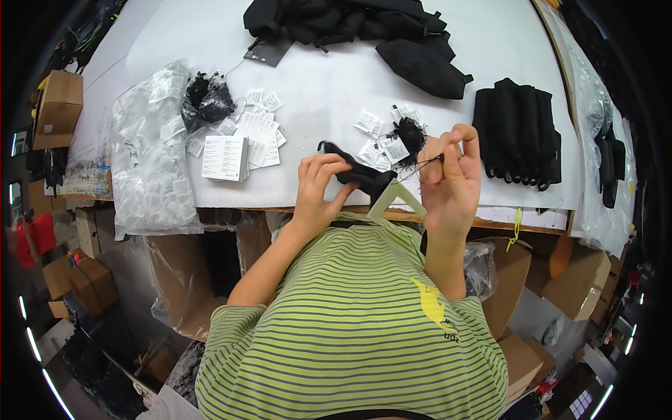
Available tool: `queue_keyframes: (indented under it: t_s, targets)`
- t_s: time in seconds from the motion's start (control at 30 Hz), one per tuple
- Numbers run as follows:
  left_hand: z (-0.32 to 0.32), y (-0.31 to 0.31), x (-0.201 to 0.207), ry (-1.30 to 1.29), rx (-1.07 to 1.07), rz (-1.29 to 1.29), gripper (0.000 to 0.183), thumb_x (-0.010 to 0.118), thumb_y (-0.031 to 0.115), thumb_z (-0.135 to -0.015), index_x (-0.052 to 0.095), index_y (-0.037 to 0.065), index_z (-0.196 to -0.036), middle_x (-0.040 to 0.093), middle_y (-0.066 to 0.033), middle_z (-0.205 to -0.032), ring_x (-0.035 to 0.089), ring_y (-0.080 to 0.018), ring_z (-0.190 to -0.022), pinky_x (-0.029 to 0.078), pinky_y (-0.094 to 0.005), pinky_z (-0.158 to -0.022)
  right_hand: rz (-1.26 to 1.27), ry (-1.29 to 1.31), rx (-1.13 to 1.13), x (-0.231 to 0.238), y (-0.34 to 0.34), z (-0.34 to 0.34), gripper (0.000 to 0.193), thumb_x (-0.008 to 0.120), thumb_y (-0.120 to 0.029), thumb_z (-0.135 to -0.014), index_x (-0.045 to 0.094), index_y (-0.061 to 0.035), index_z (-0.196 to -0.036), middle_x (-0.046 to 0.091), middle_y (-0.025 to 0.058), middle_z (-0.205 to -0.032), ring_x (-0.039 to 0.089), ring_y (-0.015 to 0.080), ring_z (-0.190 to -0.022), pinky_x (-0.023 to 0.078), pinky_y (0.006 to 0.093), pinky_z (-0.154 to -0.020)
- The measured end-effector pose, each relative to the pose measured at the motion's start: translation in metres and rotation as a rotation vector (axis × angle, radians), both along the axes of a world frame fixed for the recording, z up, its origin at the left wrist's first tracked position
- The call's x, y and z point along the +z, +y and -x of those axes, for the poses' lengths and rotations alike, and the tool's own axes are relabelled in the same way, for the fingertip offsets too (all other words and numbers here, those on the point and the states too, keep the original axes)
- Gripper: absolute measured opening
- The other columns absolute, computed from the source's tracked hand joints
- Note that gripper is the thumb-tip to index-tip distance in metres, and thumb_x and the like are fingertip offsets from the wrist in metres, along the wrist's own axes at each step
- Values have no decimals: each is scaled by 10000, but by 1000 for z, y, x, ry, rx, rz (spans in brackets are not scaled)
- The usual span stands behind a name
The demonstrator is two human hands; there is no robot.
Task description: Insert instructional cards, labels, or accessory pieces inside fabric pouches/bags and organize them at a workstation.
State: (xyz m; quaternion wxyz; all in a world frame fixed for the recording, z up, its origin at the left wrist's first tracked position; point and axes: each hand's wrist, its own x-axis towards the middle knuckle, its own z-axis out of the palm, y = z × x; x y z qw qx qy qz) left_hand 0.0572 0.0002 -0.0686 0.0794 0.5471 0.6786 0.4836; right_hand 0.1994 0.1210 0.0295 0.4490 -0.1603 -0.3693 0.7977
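Observation:
My left hand point(316, 196) pinches a small black fabric piece point(362, 173) between thumb and fingers, just over the table's near edge. My right hand point(451, 185) is raised to its right, with thumb and fingers pinched on a thin black cord point(424, 163). The cord runs from those fingers toward the right end of the fabric piece. Beneath that end hangs a pale, angled card point(393, 198), bent or folded like an upside-down V. How the cord joins the card and fabric is too small to tell.
White labels point(394, 148) with black cords lie behind my hands. To the left are a stack of printed cards point(225, 158), bagged black cords point(208, 99) and a clear plastic bag of labels point(155, 154). Black fabric pouches lie at the back point(423, 66) and in a right-hand pile point(516, 133).

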Motion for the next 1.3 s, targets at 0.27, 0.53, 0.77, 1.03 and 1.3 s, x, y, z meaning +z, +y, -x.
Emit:
queue_keyframes:
  t_s: [0.27, 0.53, 0.77, 1.03, 1.3]
  targets:
    - [6, 5, -3, -141, -173, 42, 265, 705, -10, -699, 584, 24, -933, 605, -102, -933, 563, -289, -928, 451, -371, -793, -63, 23, -36, -5, 6, -14, 167, 521, -34, -917, 431, -67, -1055, 544, 23, -765, 438, 78, -651, 345, 200, -601]
    - [14, 9, -13, -260, -153, 144, 221, 699, -21, -712, 617, -1, -916, 619, -103, -847, 584, -243, -772, 472, -320, -696, -52, -15, -74, -6, 4, -14, 176, 525, -18, -913, 438, -56, -1062, 545, 30, -777, 453, 87, -631, 349, 200, -585]
    - [12, 16, -18, -345, -65, 106, 122, 701, -11, -726, 626, -22, -821, 613, -62, -734, 549, -136, -678, 429, -250, -644, -238, -176, -164, -30, 4, -14, 205, 525, -156, -942, 459, -43, -1100, 509, 33, -859, 458, 104, -779, 364, 231, -720]
    - [4, 29, -16, -396, 23, 84, 123, 720, 33, -710, 624, -9, -773, 587, -58, -687, 519, -140, -635, 403, -252, -599, -580, -831, -229, -89, -33, -17, 658, 739, -112, -746, 335, -46, -1262, 468, 96, -1069, 482, 173, -1019, 395, 307, -894]
    - [17, 18, 10, -536, 26, 187, 217, 714, 145, -787, 579, -24, -794, 534, -35, -634, 442, -90, -564, 366, -244, -523, 365, -466, -54, -113, -2, -34, 220, 661, 5, -803, 575, 8, -1005, 665, 99, -898, 625, 131, -762, 507, 253, -714]
